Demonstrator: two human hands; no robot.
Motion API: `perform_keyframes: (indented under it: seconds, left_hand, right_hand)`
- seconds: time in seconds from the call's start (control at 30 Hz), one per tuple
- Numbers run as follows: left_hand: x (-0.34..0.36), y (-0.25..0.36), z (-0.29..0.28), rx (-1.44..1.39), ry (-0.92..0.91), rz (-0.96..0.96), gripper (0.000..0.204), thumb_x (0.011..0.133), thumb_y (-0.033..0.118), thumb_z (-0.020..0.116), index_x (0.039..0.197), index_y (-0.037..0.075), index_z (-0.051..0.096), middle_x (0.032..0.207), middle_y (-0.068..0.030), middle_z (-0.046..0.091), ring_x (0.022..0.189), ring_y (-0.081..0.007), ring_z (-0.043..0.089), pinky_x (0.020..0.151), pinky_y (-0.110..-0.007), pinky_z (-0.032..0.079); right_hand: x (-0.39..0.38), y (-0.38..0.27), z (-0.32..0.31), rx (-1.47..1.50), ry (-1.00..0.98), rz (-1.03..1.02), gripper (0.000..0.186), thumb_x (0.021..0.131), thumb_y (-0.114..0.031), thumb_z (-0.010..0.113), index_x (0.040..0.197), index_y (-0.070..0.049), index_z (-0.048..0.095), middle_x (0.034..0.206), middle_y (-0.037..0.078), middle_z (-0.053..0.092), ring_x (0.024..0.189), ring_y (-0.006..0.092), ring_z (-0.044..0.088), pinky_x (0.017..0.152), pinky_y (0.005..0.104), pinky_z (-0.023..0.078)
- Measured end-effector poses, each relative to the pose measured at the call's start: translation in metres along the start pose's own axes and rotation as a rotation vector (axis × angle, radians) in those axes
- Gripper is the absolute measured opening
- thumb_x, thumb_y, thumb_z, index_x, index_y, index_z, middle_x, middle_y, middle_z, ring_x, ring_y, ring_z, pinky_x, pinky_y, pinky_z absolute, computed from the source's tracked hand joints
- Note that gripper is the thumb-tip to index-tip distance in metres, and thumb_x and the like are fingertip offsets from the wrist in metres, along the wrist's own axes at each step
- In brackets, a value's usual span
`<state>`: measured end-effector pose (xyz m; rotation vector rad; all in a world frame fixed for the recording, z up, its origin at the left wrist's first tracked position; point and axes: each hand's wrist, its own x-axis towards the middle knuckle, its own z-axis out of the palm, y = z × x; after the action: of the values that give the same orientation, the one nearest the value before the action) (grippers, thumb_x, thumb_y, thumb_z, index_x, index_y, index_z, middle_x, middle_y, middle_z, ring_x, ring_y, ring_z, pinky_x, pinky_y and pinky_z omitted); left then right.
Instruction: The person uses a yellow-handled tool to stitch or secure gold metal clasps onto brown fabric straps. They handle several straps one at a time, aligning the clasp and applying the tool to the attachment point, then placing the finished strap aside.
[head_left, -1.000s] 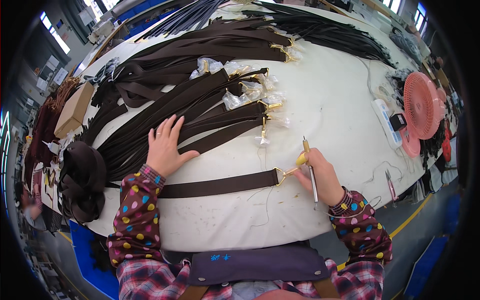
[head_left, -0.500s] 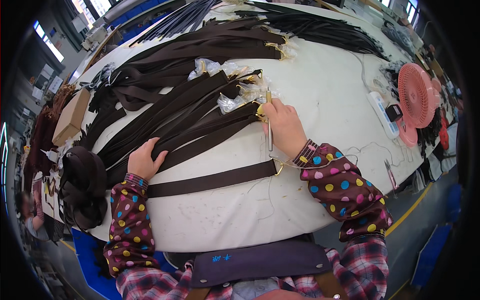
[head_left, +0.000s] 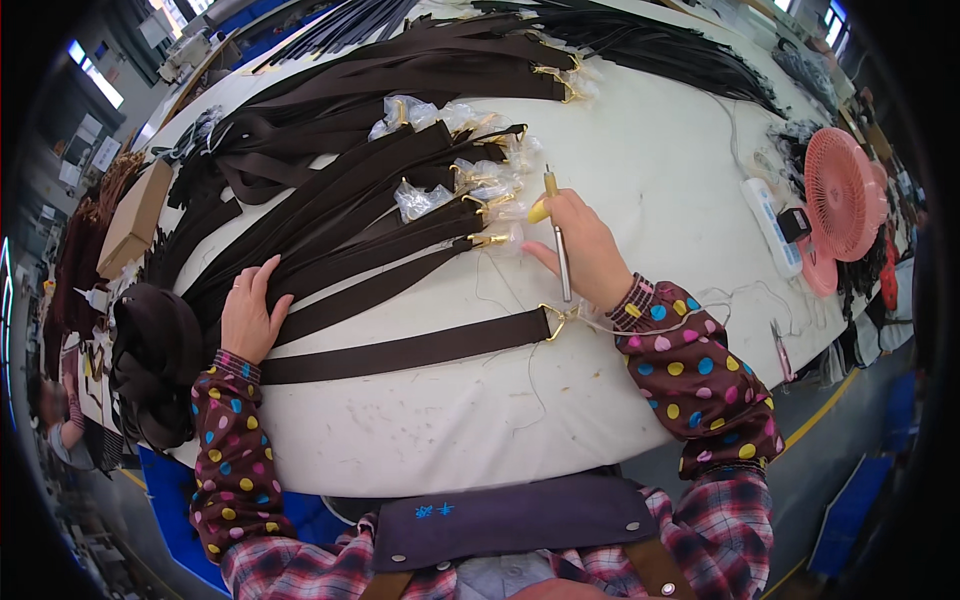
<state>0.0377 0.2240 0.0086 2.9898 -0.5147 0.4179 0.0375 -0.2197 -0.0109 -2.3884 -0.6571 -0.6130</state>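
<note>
My left hand (head_left: 254, 308) lies on the dark brown webbing straps (head_left: 330, 225) at the left, fingers spread and thumb out. In my right hand (head_left: 592, 250) is a slim silver pen-shaped tool (head_left: 562, 260), slanting across the palm. A yellow covering (head_left: 539, 211) shows at a fingertip of that hand. Just left of it, a strap end with a gold fitting in clear plastic (head_left: 495, 238) lies apart from the fingers. Nearest to me, a single strap (head_left: 420, 350) runs across the table and ends in a gold metal ring (head_left: 556, 322) below the right hand.
More bundled straps (head_left: 400, 85) lie at the back, with a black strap pile (head_left: 660, 60) at the back right. A coiled strap roll (head_left: 155, 345) and cardboard box (head_left: 135, 220) stand left. At right are a pink fan (head_left: 843, 195), power strip (head_left: 770, 228) and small snips (head_left: 781, 350).
My right hand has drawn back to the right with the tool, away from the strap ends. My left hand has slid left along the straps, and the nearer straps have shifted left.
</note>
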Motion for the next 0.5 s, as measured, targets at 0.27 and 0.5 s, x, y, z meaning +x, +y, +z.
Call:
perform_keyframes:
  seconds: [0.27, 0.5]
  left_hand:
    - [0.036, 0.150, 0.018, -0.093, -0.058, 0.551, 0.052, 0.085, 0.022, 0.069, 0.135, 0.024, 0.053, 0.148, -0.0074, 0.039, 0.139, -0.0277, 0.034, 0.115, -0.048, 0.023]
    - [0.123, 0.166, 0.077, -0.088, 0.023, 0.485, 0.051, 0.094, 0.036, 0.056, 0.142, 0.026, 0.043, 0.151, -0.0052, 0.036, 0.139, -0.0269, 0.034, 0.114, -0.051, 0.023]
  right_hand:
    - [-0.068, -0.020, -0.031, 0.226, -0.114, 0.139, 0.039, 0.081, -0.015, 0.075, 0.109, -0.005, 0.049, 0.100, 0.015, 0.052, 0.083, 0.0332, 0.057, 0.071, 0.0368, 0.050]
    - [-0.064, -0.030, -0.018, 0.375, -0.189, 0.190, 0.034, 0.080, -0.004, 0.075, 0.102, -0.004, 0.050, 0.102, 0.011, 0.054, 0.088, 0.0247, 0.056, 0.078, 0.0320, 0.049]
